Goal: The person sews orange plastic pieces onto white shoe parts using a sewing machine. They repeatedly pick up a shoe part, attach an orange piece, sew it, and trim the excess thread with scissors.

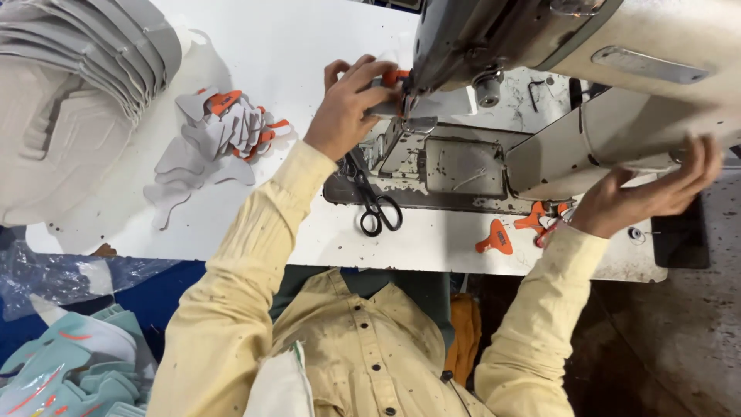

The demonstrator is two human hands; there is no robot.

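Your left hand (347, 104) pinches a small grey cut piece with an orange tab (388, 81) flat against the bed, right at the needle area of the worn beige industrial sewing machine (540, 77). Fingers are clamped on the piece, probably to keep it aligned under the presser foot; the needle itself is hidden behind the machine head.

Your right hand (648, 193) curls around the machine's right end, about where a handwheel would sit. The wheel is out of sight, so I can't tell if you're actually gripping anything or just resting there.

Black-handled scissors (374, 201) lie on the white table (270, 54) just below your left wrist, within easy reach. A fanned pile of grey pieces with orange tabs (224, 131) sits to the left of that hand, well apart from the needle. Loose orange tabs (513, 232) lie near the front edge by your right wrist. A stack of larger grey panels (85, 46) occupies the far left corner.
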